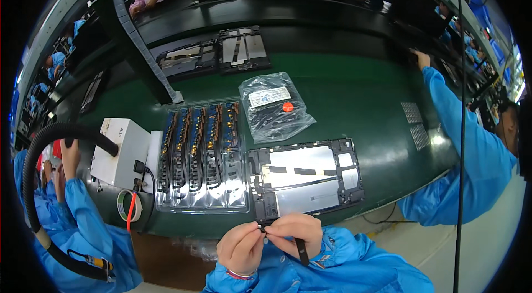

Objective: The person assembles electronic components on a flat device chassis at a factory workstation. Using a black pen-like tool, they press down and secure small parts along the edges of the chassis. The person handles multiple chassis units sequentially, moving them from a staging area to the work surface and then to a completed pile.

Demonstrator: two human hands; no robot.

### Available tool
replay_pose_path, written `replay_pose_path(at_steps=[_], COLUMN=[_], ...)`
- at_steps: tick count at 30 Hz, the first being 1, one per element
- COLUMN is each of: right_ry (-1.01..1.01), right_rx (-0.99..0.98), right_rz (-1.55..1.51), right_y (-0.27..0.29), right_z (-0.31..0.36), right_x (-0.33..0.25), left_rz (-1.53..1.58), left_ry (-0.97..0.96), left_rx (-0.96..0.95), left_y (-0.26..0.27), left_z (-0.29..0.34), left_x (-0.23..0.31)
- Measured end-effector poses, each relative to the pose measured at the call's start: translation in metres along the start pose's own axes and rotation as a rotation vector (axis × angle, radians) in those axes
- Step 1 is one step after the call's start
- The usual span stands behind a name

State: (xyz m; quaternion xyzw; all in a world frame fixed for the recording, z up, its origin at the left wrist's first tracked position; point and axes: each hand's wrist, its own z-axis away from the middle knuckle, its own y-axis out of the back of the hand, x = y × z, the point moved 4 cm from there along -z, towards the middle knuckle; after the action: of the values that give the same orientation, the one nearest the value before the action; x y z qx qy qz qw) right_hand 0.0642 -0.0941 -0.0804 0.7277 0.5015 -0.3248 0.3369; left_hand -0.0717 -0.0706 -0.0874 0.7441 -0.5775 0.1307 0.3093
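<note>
Left hand (241, 248), right hand (300, 233) pinch small part (262, 228)

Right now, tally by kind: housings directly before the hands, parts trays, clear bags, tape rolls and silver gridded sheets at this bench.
Device housing: 1
Parts tray: 1
Clear bag: 1
Tape roll: 1
Silver gridded sheets: 2
Total: 6

A small dark part (262, 227) with a pale spot is pinched between the fingertips of the left hand (241, 246) and the right hand (300, 231); its outline is largely covered by the fingers. It is held just beside the near-left corner of an opened tablet (305, 176); contact there cannot be confirmed. A flat black strip (301, 251) is seen slanting downward from the right hand; any join to the part is hidden.
</note>
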Motion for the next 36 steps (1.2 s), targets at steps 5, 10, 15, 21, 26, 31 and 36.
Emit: replay_pose_path(at_steps=[5, 10, 15, 21, 26, 31, 36], right_ry=[0.082, 0.15, 0.131, -0.208, -0.2, -0.167, -0.183], right_rx=[0.005, 0.03, -0.012, -0.119, -0.073, -0.033, -0.008], right_rz=[0.056, 0.117, 0.147, -0.145, -0.12, -0.126, -0.097], right_y=[-0.004, -0.007, -0.01, 0.014, 0.031, 0.037, 0.047], right_z=[0.0, 0.001, 0.002, 0.0, 0.005, 0.004, 0.008], right_x=[0.004, 0.004, -0.001, 0.003, 0.002, -0.004, -0.002], left_rz=[-0.098, -0.133, -0.101, -0.114, -0.379, -0.434, -0.633], left_ry=[0.032, 0.074, 0.077, 0.169, 0.072, -0.156, -0.342], left_rx=[-0.018, 0.009, 0.013, 0.048, -0.209, -0.451, -0.611], left_y=[-0.002, 0.0, 0.005, 0.028, 0.031, -0.024, -0.047], left_z=[-0.007, -0.005, -0.009, -0.015, -0.062, -0.075, -0.063], left_x=[0.0, -0.002, -0.001, -0.028, -0.059, -0.093, -0.108])
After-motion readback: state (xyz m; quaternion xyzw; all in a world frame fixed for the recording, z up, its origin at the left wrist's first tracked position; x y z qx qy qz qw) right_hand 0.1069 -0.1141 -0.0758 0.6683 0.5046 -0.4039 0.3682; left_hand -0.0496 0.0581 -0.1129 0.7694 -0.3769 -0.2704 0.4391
